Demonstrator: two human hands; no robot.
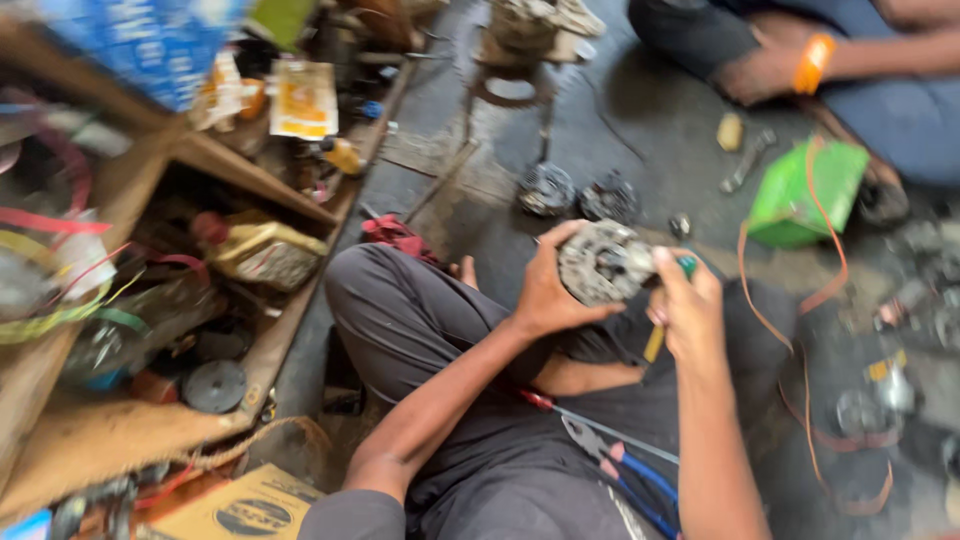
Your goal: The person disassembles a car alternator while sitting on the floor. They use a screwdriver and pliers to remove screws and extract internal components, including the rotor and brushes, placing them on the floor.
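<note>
My left hand [548,285] grips a round, dirty grey metal part [603,262], ribbed like a small motor housing, held above my lap. My right hand [686,305] is closed on a tool with a green and yellow handle [655,338], its tip against the right side of the part. I sit cross-legged in dark grey clothes. On my lap lie pliers with blue handles [620,465] and a thin red-handled tool [540,401]. The frame is blurred by motion.
Wooden shelves [250,175] crammed with wires, tins and parts stand at the left. Two round metal parts [575,193] lie on the dark floor ahead. A green box [800,195] with orange cord sits right. Another person's leg and hand with an orange wristband [812,62] are at top right.
</note>
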